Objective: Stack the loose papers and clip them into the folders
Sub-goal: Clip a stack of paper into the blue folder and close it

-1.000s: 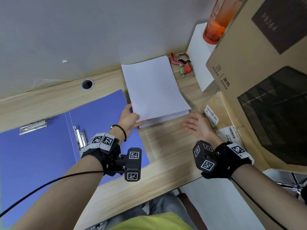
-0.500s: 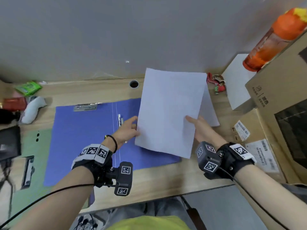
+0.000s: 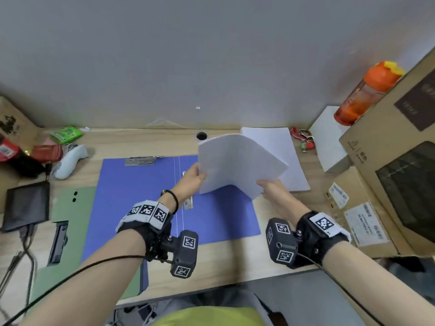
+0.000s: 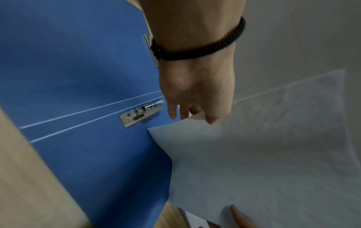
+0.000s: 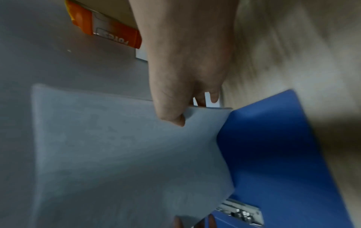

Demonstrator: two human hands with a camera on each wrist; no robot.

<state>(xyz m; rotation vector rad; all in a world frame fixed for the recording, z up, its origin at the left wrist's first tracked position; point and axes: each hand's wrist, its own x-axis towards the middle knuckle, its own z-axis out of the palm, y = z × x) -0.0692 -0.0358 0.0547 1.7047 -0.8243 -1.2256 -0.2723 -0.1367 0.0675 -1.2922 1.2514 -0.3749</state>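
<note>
A white sheaf of paper point(image 3: 237, 164) hangs bowed above the open blue folder point(image 3: 131, 198), held between both hands. My left hand point(image 3: 196, 174) pinches its left edge, thumb on top point(image 4: 212, 118). My right hand point(image 3: 270, 188) pinches its near right corner, thumb on the sheet point(image 5: 175, 118). More white paper point(image 3: 282, 156) lies flat on the desk to the right of the folder. The folder's metal clips sit at its top point(image 3: 141, 160) and along the spine point(image 4: 141, 113). A green folder point(image 3: 68, 222) lies left of the blue one, partly under it.
Large cardboard boxes point(image 3: 395, 147) crowd the right side, with an orange bottle point(image 3: 367, 92) and a white box point(image 3: 329, 142) behind them. Keys point(image 3: 303, 140) lie by the flat paper. A tablet point(image 3: 27, 205), a white controller point(image 3: 70, 158) and snack packets point(image 3: 66, 134) fill the left.
Both hands took the top sheets off the pile at the right, lifted them and carried them left over the blue folder. The sheets now bow upward between the hands.
</note>
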